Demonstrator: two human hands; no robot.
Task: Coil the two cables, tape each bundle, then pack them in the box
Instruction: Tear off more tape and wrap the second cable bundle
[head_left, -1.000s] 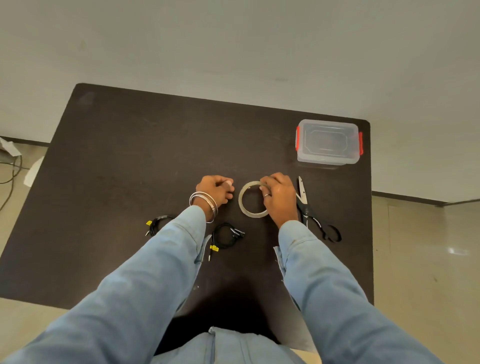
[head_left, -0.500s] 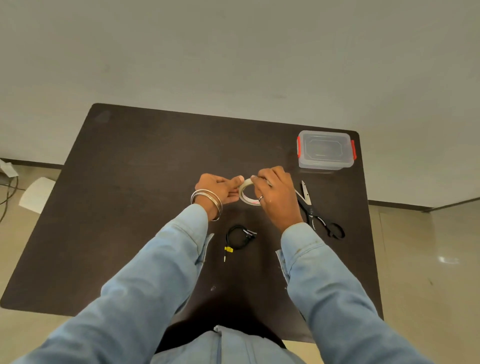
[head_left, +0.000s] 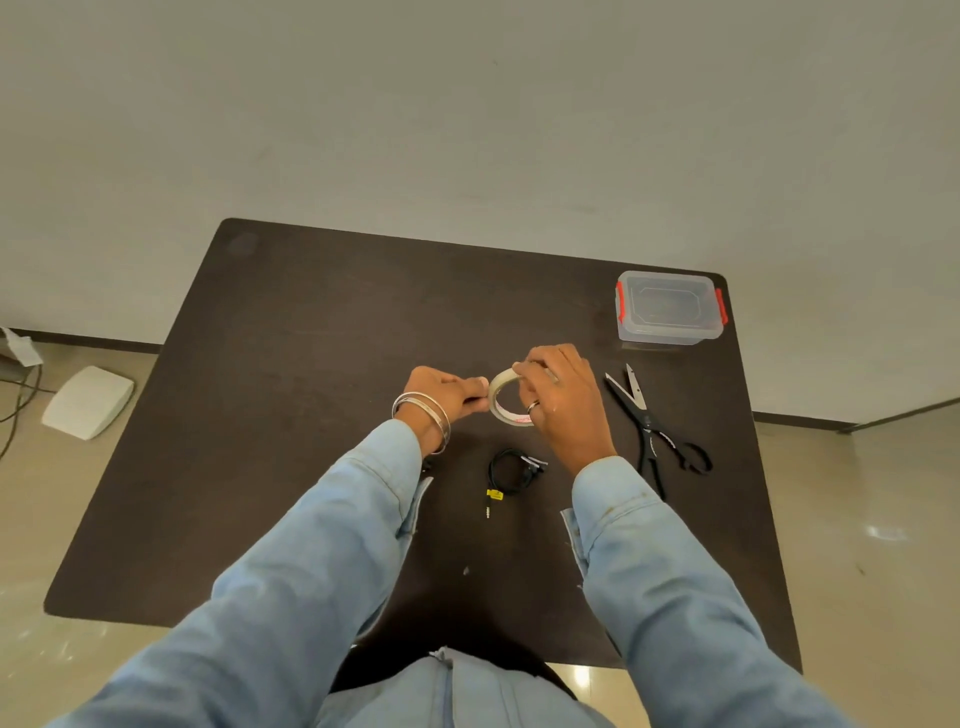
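Scene: a person in pale blue denim sleeves is leaning over a dark table (head_left: 291, 364), seen from above.
Right hand: the right hand (head_left: 563, 400) is gripping the tape roll (head_left: 500, 397) from the right, fingers curled over its top edge and a ring showing on one finger.
Left hand: the left hand (head_left: 441, 395) is closing into a loose fist, thumb and fingertips pinching at the left rim of the roll; whether they are holding the tape's loose end cannot be told. Bangles (head_left: 423, 413) are sitting on this wrist.
Tape: the roll is standing on edge, lifted above the table between both hands.
Cable: one coiled black cable (head_left: 511, 470) with a yellow tag is lying on the table just below the hands, nearer the person. A second cable is not showing.
Scissors: black-handled scissors (head_left: 652, 428) are lying just right of the right hand, blades slightly apart.
Box: a clear box (head_left: 667, 306) with red clips is sitting lidded at the table's far right corner, well apart from the cable.
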